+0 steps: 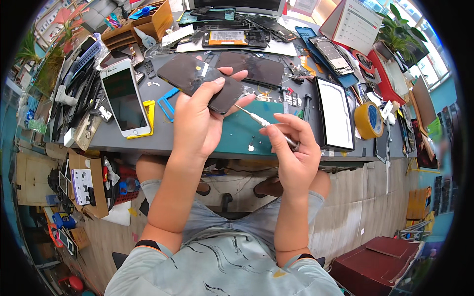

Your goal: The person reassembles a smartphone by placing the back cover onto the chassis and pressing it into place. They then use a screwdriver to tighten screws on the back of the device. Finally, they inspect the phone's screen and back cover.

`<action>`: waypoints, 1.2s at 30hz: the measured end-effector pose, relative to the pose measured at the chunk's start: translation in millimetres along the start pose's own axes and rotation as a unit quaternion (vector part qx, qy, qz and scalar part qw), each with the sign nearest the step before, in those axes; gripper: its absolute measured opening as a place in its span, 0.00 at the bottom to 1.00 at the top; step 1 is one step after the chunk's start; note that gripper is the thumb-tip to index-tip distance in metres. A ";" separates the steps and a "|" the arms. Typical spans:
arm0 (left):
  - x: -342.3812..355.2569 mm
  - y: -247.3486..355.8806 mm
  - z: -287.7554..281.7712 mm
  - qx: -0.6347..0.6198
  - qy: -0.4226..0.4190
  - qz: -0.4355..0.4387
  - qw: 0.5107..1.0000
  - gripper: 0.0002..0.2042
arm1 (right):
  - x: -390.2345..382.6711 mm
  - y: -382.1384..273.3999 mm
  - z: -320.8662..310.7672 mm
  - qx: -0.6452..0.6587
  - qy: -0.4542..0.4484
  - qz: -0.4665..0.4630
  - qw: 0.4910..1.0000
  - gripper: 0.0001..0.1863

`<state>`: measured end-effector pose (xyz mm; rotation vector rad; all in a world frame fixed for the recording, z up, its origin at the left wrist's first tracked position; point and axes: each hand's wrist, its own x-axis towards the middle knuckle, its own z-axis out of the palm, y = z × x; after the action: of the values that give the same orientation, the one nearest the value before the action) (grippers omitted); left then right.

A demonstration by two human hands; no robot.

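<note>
A dark smartphone (180,74) lies tilted across my left hand (193,118), its thumb over the screen and its fingers wrapped round the far side. My right hand (297,153) grips a thin screwdriver (257,119) with a pale shaft between thumb and fingers. The tool's metal tip reaches the phone's lower right end; whether it touches the phone, I cannot tell. Beneath both hands is a green work mat (237,137) with a small white piece (251,147) on it. Another dark phone (261,70) lies just behind the held one.
On the left, a white phone (124,96) rests on a yellow frame beside a blue frame (168,104) and stacked phone parts. To the right are a white-lined black box (335,113), yellow tape (368,121) and a desk calendar (353,24). An opened phone (234,38) lies behind.
</note>
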<state>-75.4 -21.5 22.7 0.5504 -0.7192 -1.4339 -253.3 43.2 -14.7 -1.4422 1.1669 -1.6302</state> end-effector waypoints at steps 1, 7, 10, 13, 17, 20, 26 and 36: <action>-0.1 0.6 1.0 0.004 -0.002 0.000 1.000 0.21 | -0.5 0.0 0.1 0.004 0.004 0.000 1.000 0.14; 4.8 0.4 1.3 -0.005 -0.008 -0.006 1.000 0.24 | 3.6 5.8 -4.0 -0.013 -0.009 -0.029 0.999 0.13; 4.5 -1.1 1.8 -0.011 -0.005 -0.006 1.000 0.25 | 1.9 7.5 -5.7 -0.029 0.006 -0.043 0.999 0.11; 5.3 -2.7 -2.5 -0.017 0.012 -0.013 1.000 0.25 | -4.8 -2.9 -7.2 -0.044 0.050 -0.035 0.997 0.09; 6.0 -3.4 -5.4 -0.055 -0.002 -0.015 0.998 0.24 | -3.1 -5.6 -16.2 -0.102 0.153 -0.077 0.980 0.08; 6.1 -5.4 -6.9 -0.062 -0.012 -0.010 0.998 0.21 | 6.4 -5.2 -20.5 -0.238 0.169 -0.127 0.948 0.09; 7.3 -7.6 -11.8 -0.041 -0.053 -0.024 0.997 0.18 | 15.5 9.9 -16.9 -0.349 0.133 -0.172 0.912 0.10; 11.7 1.2 -14.4 -0.132 -0.130 -0.061 0.981 0.45 | 22.2 13.6 -13.4 -0.434 0.072 -0.173 0.881 0.13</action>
<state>-64.2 -34.1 15.1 0.2060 -0.6930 -1.7056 -271.4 20.5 -18.4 -2.2039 1.9710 -1.5087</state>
